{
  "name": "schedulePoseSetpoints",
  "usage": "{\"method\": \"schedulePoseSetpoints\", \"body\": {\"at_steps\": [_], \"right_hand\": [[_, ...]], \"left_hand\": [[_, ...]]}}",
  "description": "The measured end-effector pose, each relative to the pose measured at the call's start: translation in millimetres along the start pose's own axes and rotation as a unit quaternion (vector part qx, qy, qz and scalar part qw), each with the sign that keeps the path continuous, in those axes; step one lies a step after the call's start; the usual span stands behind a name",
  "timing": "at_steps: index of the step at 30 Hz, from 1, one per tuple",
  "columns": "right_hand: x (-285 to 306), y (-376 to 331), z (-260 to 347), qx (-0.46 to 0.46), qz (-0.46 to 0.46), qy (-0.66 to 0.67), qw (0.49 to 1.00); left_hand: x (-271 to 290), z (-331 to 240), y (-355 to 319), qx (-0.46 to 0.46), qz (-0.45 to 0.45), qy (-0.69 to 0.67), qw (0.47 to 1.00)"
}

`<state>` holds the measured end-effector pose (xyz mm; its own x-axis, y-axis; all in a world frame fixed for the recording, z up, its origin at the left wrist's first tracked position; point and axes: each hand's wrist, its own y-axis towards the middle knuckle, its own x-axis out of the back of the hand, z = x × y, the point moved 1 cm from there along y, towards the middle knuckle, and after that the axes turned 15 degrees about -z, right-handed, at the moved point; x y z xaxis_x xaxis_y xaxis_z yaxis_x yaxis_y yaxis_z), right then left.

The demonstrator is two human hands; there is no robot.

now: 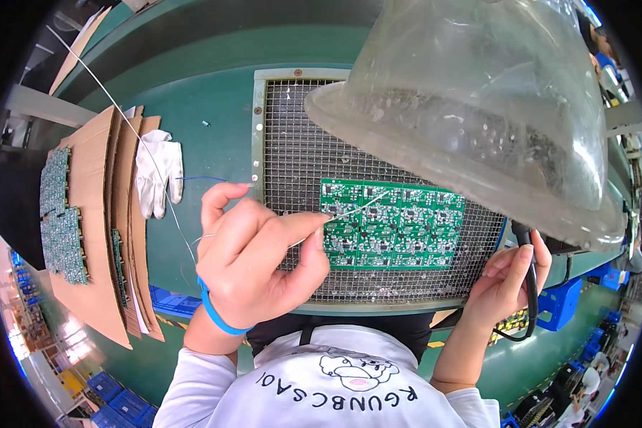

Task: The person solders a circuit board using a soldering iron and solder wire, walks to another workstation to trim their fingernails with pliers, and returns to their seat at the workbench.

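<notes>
My left hand (253,250) is raised over the left edge of a green circuit board panel (399,227), with thumb and forefinger pinched on a thin solder wire (360,208). The wire's end reaches over the upper middle of the panel; whether it touches cannot be told. The panel lies on a metal mesh (289,157) in a pale frame. At the panel's right, my right hand (505,277) is closed on the black handle of a soldering iron (522,234), its cable looping below. The iron's tip is hidden by a clear fume hood (478,128).
The hood overhangs the upper right of the mesh. To the left, a white glove (152,178) lies beside stacked cardboard sheets (96,200) carrying more green boards (63,239). A blue band (217,314) circles my left wrist. A blue stool (560,303) stands on the right.
</notes>
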<state>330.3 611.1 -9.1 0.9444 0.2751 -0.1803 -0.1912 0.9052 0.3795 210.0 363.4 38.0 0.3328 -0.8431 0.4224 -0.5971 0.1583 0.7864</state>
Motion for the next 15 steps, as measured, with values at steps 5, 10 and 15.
{"method": "schedulePoseSetpoints", "body": {"at_steps": [5, 10, 15], "right_hand": [[-1.6, -3.2, -0.1, -0.008, -0.039, 0.002, 0.999], [1.0, -1.8, -1.7, -0.012, -0.049, -0.003, 0.999], [0.8, -1.3, -2.9, 0.016, -0.033, 0.012, 0.999]], "left_hand": [[-5.2, 3.5, -0.1, -0.006, 0.008, -0.011, 1.0], [-4.3, 7.1, -2.6, -0.006, 0.006, 0.0, 1.0], [-0.1, 7.5, -2.8, 0.015, 0.016, -0.024, 0.999]]}}
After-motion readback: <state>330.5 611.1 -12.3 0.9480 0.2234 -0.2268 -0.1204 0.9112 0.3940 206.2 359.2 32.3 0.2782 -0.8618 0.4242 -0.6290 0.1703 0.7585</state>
